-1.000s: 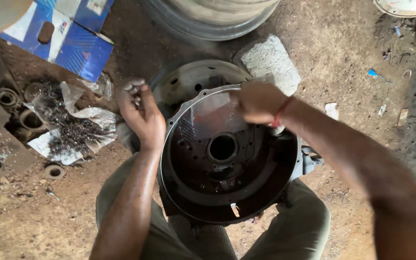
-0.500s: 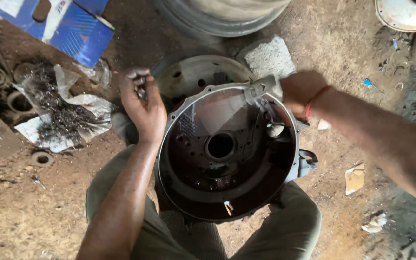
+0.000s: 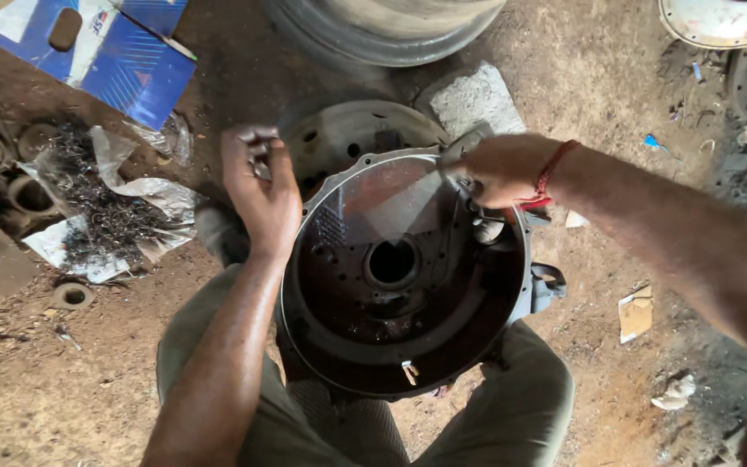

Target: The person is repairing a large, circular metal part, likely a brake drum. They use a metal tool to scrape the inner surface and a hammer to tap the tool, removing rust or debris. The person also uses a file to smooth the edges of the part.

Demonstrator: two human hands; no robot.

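Observation:
A large round metal housing (image 3: 339, 346) with a centre hole stands upright between my knees, its open face toward me. My right hand (image 3: 499, 169), with a red thread on the wrist, grips the housing's upper right rim. My left hand (image 3: 261, 195) is raised just left of the rim, its fingers curled around small dark metal parts. A second round metal plate (image 3: 339, 130) lies on the ground behind the housing.
Blue and white cardboard boxes (image 3: 131, 60) lie at top left. Metal shavings on torn plastic (image 3: 105, 216) and rings sit at left. A grey stone block (image 3: 473, 99) and a wheel rim (image 3: 382, 30) are behind. Scraps of paper lie at right on the dirt.
My right hand has slid along the upper rim and now rests at the top right. My left hand stays raised with its small parts. The view has shifted slightly.

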